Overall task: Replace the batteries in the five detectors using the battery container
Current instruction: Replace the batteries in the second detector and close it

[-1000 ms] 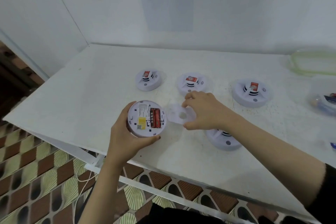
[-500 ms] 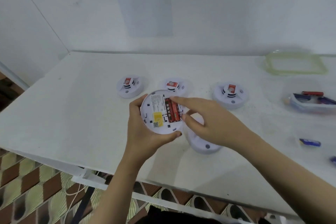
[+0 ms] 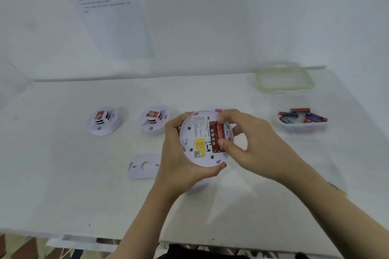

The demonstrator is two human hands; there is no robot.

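Note:
My left hand holds a round white detector above the table, its back turned up and its battery bay uncovered. Two red batteries lie in the bay. The thumb and forefinger of my right hand pinch the right-hand battery at both ends. The detached backplate lies flat on the table left of my left wrist. Two more detectors stand at the back left. A clear battery container with several red and blue batteries is at the right.
The container's green-rimmed lid lies at the back right by the wall. A printed sheet hangs on the wall. Part of another detector shows under my left wrist. The table's front edge runs close below my arms.
The backplate, in my right hand a second ago, now lies on the table. My right hand moved onto the batteries in the bay. The view tilted up and right, showing more of the container.

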